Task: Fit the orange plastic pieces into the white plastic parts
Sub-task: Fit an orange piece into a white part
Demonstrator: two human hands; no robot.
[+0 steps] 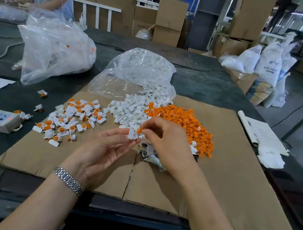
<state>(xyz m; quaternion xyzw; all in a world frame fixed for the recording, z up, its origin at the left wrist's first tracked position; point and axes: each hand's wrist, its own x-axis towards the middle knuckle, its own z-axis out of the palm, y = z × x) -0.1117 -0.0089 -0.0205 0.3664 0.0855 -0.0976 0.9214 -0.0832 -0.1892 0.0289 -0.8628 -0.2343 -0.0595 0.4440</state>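
While the left hand (109,144) pinches one white part (133,134) at its fingertips, the right hand (165,137) holds an orange piece (139,131) against its top edge; it looks not yet seated. Left of this grip lies a scatter of finished parts (70,121), a modest share. Just beyond the grip the loose white heap (129,111) and the orange heap (183,122) remain large, so most of the work seems left. Just under the right hand lies a metal tool (150,153). Nearer than the grip, the cardboard sheet (234,190) gives bare room up to its front edge.
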